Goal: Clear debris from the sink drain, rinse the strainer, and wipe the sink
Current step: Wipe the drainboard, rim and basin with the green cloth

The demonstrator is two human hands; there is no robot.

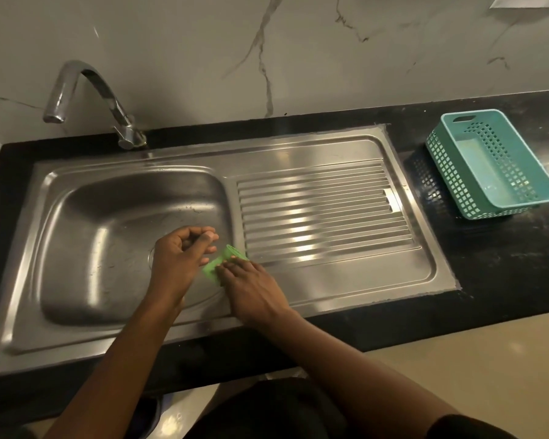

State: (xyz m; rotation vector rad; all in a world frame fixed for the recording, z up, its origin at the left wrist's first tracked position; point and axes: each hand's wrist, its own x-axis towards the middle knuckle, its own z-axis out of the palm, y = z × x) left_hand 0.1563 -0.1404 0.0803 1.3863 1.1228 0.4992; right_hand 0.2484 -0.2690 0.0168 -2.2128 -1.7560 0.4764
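A steel sink basin [102,248] takes up the left half of the view. Its drain rim [151,256] shows just left of my left hand [178,261], which covers the rest of the drain. That hand hovers over the basin's right side with its fingers curled in, and I see nothing clearly held in them. My right hand [251,286] lies on the ridge between the basin and the drainboard. Its fingers press on a green scrub pad [210,270], whose far end curls up. No strainer is visible.
A chrome faucet [86,80] arches over the basin's back left. The ribbed drainboard [324,210] stretches to the right. A teal perforated basket [450,172] stands on the black counter [504,264] at far right. A marble wall rises behind.
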